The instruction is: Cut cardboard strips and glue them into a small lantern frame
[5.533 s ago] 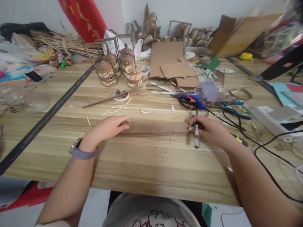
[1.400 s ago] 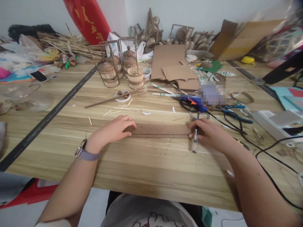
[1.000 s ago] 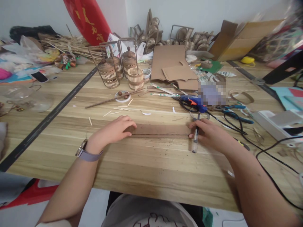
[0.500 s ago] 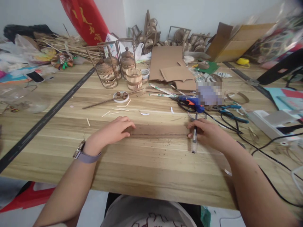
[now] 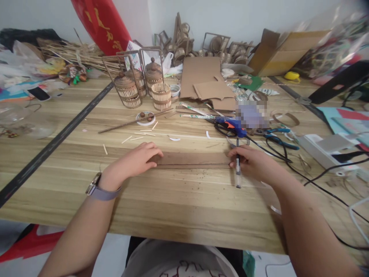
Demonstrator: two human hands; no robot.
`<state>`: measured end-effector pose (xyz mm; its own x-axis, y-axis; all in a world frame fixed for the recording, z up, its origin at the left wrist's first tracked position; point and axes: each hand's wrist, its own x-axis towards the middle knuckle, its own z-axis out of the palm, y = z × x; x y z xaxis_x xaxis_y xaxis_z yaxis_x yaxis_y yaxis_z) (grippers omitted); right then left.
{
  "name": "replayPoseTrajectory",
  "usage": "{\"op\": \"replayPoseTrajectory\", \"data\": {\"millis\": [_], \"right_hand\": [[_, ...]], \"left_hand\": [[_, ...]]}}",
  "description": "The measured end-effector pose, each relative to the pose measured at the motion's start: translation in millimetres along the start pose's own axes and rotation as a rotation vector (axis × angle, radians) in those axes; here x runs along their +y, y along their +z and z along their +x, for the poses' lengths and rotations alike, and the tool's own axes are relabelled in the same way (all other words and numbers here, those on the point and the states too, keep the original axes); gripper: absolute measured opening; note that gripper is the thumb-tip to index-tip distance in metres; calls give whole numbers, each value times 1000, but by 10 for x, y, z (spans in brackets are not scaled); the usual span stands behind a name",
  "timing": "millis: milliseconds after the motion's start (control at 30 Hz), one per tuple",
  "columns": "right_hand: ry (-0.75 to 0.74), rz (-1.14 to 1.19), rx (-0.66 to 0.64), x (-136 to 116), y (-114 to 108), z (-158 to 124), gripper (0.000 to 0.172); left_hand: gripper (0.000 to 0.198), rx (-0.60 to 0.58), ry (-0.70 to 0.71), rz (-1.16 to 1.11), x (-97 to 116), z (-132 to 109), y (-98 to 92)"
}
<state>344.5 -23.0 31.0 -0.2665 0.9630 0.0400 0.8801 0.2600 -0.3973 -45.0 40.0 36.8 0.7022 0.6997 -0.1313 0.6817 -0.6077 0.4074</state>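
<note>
A long brown strip (image 5: 193, 159) lies flat across the wooden table (image 5: 178, 207) in front of me. My left hand (image 5: 135, 161) rests on the strip's left end, fingers curled and pressing down on it. My right hand (image 5: 253, 163) is at the strip's right end, fingers closed round a pen (image 5: 238, 169) with a clear barrel that points toward me. The strip's ends are hidden under both hands.
Behind the strip lie a blue glue gun (image 5: 230, 125), scissors with blue handles (image 5: 281, 142), black cables (image 5: 323, 181), small sticks and a thin rod (image 5: 132, 122). Woven bamboo containers (image 5: 161, 96), cardboard pieces (image 5: 207, 79) and a cardboard box (image 5: 285, 50) stand further back.
Both hands stay on the strip's ends; over the earlier frames the left hand crept slightly right along it. The view has shifted a little.
</note>
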Motion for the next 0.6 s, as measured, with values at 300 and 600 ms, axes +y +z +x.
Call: {"op": "replayPoseTrajectory", "data": {"millis": [300, 600], "right_hand": [[-67, -9, -1, 42, -35, -14, 28], [-63, 14, 22, 47, -1, -10, 23]], "left_hand": [[24, 3, 9, -10, -31, 2, 20], [26, -13, -1, 8, 3, 4, -13]]}}
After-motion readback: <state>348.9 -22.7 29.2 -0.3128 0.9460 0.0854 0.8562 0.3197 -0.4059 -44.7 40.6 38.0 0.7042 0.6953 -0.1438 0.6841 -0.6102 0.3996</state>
